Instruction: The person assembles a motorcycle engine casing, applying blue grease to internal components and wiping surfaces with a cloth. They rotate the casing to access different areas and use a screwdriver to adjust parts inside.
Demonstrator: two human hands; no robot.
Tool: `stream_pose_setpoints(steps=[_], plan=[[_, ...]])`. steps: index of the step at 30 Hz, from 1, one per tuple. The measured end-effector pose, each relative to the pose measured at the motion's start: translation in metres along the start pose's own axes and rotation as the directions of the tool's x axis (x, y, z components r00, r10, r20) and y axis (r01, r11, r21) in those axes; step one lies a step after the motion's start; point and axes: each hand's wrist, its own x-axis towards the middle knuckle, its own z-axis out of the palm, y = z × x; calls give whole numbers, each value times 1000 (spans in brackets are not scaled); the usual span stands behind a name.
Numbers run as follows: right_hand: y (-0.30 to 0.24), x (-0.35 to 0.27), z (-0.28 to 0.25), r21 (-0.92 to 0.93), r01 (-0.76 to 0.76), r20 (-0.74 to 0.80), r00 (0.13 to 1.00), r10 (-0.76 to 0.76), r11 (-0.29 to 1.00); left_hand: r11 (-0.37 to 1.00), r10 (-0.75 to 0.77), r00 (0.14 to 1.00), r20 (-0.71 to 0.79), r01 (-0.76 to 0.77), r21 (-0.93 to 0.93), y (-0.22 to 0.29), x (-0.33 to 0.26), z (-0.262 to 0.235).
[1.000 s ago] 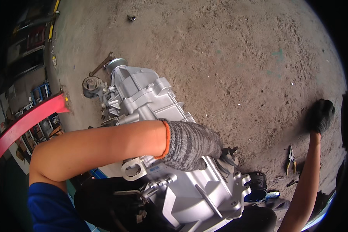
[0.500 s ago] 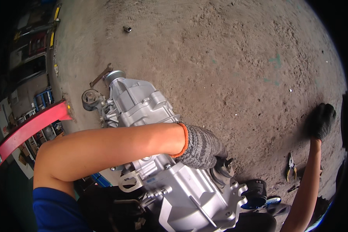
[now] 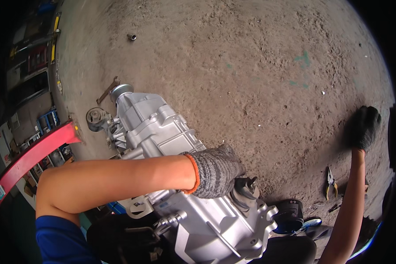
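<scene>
A silver gearbox (image 3: 171,141) lies lengthwise in front of me, its near end close to my legs. Across it reaches my left hand (image 3: 218,172), in a grey knitted glove with an orange cuff. That hand is at the gearbox's right side, by a black rubber mount (image 3: 245,191); its fingers are curled, with their tips hidden. Far off to the right, my right hand (image 3: 366,127), in a dark glove, is low over the floor. Its fingers look curled in, and whatever they hold is hidden. Pliers (image 3: 330,187) with yellow-and-black handles lie near the right forearm.
An open-ended wrench (image 3: 108,91) lies beyond the gearbox's far end. Farther out on the rough floor (image 3: 233,79) is a metal socket (image 3: 131,37). A red lift arm (image 3: 35,160) juts in from the left. A black round object (image 3: 289,215) stands right of the gearbox.
My left hand has drawn back a little from the rubber mount. The view has shifted slightly, so the gearbox sits farther left. My right hand stays over the floor at the right.
</scene>
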Motion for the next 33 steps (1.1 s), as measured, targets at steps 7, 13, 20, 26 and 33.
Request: stream_pose_setpoints(steps=[7,13,20,26,33], plan=[[2,-1,0,-63,16,29,999,-14,998,948,6,1000,15,-11,318,8,-3,8],[-2,0,-2,-93,30,26,999,-28,995,999,-36,996,79,33,32,-4,9,-1],[-8,1,-6,-255,172,83,984,-156,951,991,31,996,82,-20,-136,-9,9,8],[16,4,-3,-326,285,111,959,-263,902,913,-135,983,-128,74,-400,-8,0,-18],[-3,-2,-5,-280,241,93,970,-224,929,967,-79,976,202,125,-221,2,16,-13]])
